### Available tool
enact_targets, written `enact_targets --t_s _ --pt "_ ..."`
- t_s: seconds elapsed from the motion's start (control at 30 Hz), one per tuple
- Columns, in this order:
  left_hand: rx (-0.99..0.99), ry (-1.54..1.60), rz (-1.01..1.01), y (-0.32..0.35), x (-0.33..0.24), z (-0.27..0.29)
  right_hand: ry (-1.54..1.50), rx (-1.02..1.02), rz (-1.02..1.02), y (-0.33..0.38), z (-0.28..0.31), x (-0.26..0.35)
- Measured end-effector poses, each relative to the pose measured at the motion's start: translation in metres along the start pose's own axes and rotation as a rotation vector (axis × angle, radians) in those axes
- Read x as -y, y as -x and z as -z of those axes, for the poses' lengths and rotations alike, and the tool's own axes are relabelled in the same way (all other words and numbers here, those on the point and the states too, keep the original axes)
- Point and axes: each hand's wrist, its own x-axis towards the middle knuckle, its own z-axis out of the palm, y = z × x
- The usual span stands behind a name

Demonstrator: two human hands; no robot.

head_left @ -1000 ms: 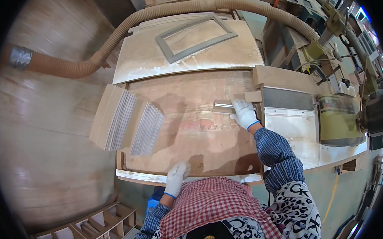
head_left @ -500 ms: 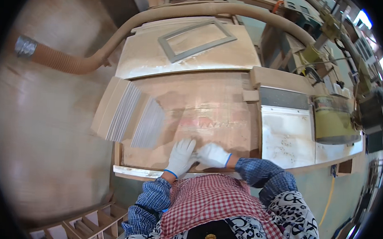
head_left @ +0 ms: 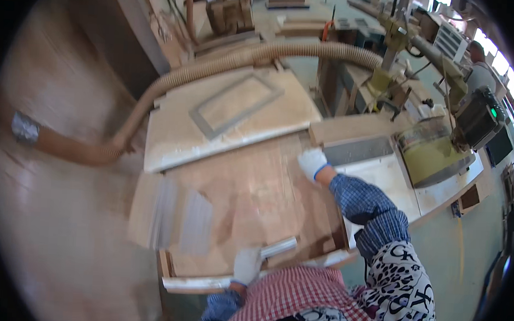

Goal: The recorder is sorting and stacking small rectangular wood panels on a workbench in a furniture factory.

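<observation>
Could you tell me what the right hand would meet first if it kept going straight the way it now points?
Probably the wooden block just beyond the right hand; depth is unclear in this blurred view.

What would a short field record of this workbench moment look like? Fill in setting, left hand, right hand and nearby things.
Setting: wooden workbench in a workshop
Left hand: white glove, gripping a short pale strip near the front edge
Right hand: white glove, reaching toward the far right of the bench
Nearby: stacked pale strips, grey frame, dust hose
</observation>
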Motion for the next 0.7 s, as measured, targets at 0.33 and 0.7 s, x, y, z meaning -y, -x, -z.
enact_targets --t_s 0.33,0.7 --pt "-0.210 -0.055 -0.116 0.012 -0.005 -0.006 -0.530 0.171 0.613 0.015 -0.012 0.176" --pt "-0.398 0.153 0.152 0.034 0.025 -0.043 -0.894 -0.096 0.531 0.082 -0.059 0.219"
